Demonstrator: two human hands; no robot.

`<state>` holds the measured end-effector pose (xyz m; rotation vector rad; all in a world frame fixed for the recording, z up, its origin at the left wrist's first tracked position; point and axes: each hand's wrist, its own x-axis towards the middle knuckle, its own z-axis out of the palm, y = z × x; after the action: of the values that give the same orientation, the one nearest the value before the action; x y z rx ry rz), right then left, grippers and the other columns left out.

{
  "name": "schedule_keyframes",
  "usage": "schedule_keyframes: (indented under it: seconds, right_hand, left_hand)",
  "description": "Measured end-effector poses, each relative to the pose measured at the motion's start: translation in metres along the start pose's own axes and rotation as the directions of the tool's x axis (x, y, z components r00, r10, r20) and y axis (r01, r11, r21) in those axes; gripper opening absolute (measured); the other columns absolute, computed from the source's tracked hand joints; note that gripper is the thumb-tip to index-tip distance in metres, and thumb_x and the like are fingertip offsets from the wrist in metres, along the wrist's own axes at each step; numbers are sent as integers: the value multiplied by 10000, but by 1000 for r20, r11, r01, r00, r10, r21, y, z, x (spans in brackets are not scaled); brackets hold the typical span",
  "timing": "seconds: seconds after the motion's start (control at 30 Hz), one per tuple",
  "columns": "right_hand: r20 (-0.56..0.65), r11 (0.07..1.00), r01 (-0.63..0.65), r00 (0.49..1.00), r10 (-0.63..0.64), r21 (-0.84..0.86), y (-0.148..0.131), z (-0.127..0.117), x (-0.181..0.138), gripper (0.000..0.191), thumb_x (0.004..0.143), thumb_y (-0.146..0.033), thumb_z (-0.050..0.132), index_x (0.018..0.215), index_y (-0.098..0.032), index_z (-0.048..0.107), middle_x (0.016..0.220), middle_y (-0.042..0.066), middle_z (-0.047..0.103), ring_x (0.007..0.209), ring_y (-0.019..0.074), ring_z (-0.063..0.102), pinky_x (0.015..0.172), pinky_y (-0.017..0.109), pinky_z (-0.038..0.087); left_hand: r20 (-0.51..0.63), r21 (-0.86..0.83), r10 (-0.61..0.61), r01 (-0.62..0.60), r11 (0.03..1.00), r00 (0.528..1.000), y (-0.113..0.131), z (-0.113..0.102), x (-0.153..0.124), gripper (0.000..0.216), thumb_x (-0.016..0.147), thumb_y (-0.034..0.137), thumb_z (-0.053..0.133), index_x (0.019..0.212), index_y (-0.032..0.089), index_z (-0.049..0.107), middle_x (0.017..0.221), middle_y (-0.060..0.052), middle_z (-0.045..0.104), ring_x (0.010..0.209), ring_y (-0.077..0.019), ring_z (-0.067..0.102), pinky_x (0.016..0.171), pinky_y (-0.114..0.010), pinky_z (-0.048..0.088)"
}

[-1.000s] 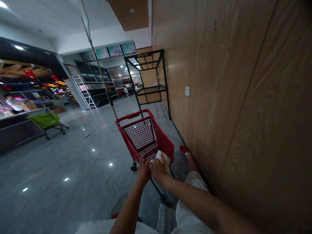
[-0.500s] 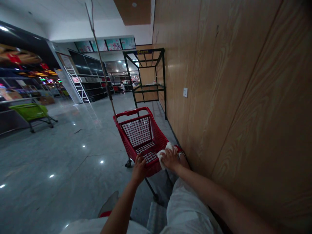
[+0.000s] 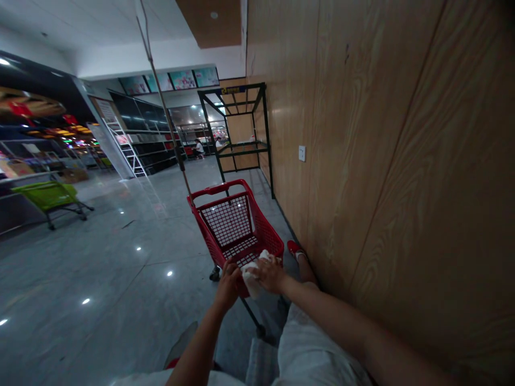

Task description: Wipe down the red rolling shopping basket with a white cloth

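Observation:
A red plastic shopping cart [image 3: 263, 220] stands before me, its grid panel and bottom showing. My left hand [image 3: 228, 281] is closed over the cart's near rim, toward the left corner. In my right hand [image 3: 270, 274] is a white cloth [image 3: 251, 276], pressed on the near rim just right of the left hand. Part of the cloth hangs down outside the cart. A thin pole [image 3: 164, 107] rises from the cart's far left corner; its lower end is hidden.
A wood-panelled wall [image 3: 362, 134] with a socket [image 3: 302, 153] runs close on my right. Beyond the cart stands a dark metal frame [image 3: 270, 161]. A green cart [image 3: 46, 195] is off to the left. My foot in a red shoe [image 3: 295, 248] rests near the wall.
My right hand has slid the cloth leftward along the near rim, from the right corner to beside my left hand. My left hand keeps its hold. The view has shifted slightly.

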<state>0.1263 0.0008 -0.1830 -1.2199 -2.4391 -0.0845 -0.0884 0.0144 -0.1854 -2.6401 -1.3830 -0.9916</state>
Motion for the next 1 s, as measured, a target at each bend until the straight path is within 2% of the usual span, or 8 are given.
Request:
schedule_keyframes:
  seconds: [0.1, 0.2, 0.37, 0.47, 0.53, 0.7, 0.87, 1.0]
  right_hand:
    - [18, 998, -63, 998, 63, -26, 39, -26, -11, 404, 886, -274, 475, 1282, -343, 519, 1218, 29, 567, 1172, 251, 437, 1068, 460, 161]
    - [8, 980, -194, 981, 194, -49, 52, -37, -15, 389, 862, -224, 470, 1233, -297, 564, 1209, 50, 559, 1178, 263, 418, 1071, 465, 134]
    - [-33, 941, -338, 941, 337, -11, -10, -14, -2, 322, 838, -267, 492, 1144, -263, 594, 1173, 89, 559, 1149, 281, 430, 1038, 517, 194]
    - [-47, 940, -340, 939, 340, 23, -56, 13, 3, 492, 812, -310, 537, 1296, -237, 491, 1317, 141, 478, 1235, 330, 364, 1017, 566, 225]
    - [-46, 940, -339, 939, 340, 25, -65, 24, 3, 566, 804, -309, 553, 1353, -225, 440, 1383, 161, 425, 1283, 352, 314, 1018, 579, 232]
    - [48, 996, -88, 995, 87, 4, -6, 7, -12, 542, 824, -230, 526, 1352, -332, 455, 1343, 77, 495, 1261, 290, 377, 1077, 529, 182]
    - [47, 976, -206, 977, 209, -73, 61, -27, -28, 534, 807, -131, 479, 1312, -298, 522, 1354, 71, 498, 1286, 285, 363, 1112, 491, 106]
    - [30, 940, -329, 943, 333, -86, 53, -20, -29, 519, 806, -212, 512, 1324, -243, 501, 1405, 115, 444, 1331, 312, 305, 1105, 550, 118]
  left_hand:
    - [-23, -7, -5, 5, 1000, 1000, 4, 0, 2, 147, 705, 203, 642, 835, 222, 577, 1071, -65, 567, 1299, -291, 369, 1063, -508, 407]
    - [-49, 3, -25, 25, 1000, 998, 11, 5, 5, 132, 708, 201, 643, 820, 217, 575, 1067, -71, 567, 1301, -285, 360, 1064, -482, 409]
    - [-92, 32, -82, 86, 996, 992, 22, 12, 7, 104, 689, 160, 625, 767, 211, 579, 1011, -75, 563, 1266, -294, 388, 1087, -508, 371]
    - [-102, 25, -64, 67, 997, 993, 22, 12, 5, 170, 708, 88, 536, 809, 210, 601, 991, -75, 563, 1254, -272, 407, 1094, -500, 367]
    - [-92, 21, -57, 59, 998, 994, 20, 10, 2, 253, 681, 46, 509, 842, 213, 609, 1003, -74, 565, 1251, -265, 417, 1094, -500, 371]
    - [-52, 0, -36, 36, 999, 998, 13, 4, -3, 213, 658, 79, 569, 820, 215, 596, 1034, -67, 564, 1307, -288, 356, 1082, -515, 384]
    - [-82, -13, -54, 53, 999, 995, 17, 10, 1, 133, 690, 166, 644, 791, 214, 572, 1063, -68, 562, 1314, -293, 341, 1070, -493, 398]
    - [-108, -13, -96, 95, 995, 989, 30, 18, 7, 127, 678, 141, 632, 751, 219, 563, 1042, -67, 557, 1305, -297, 354, 1077, -500, 389]
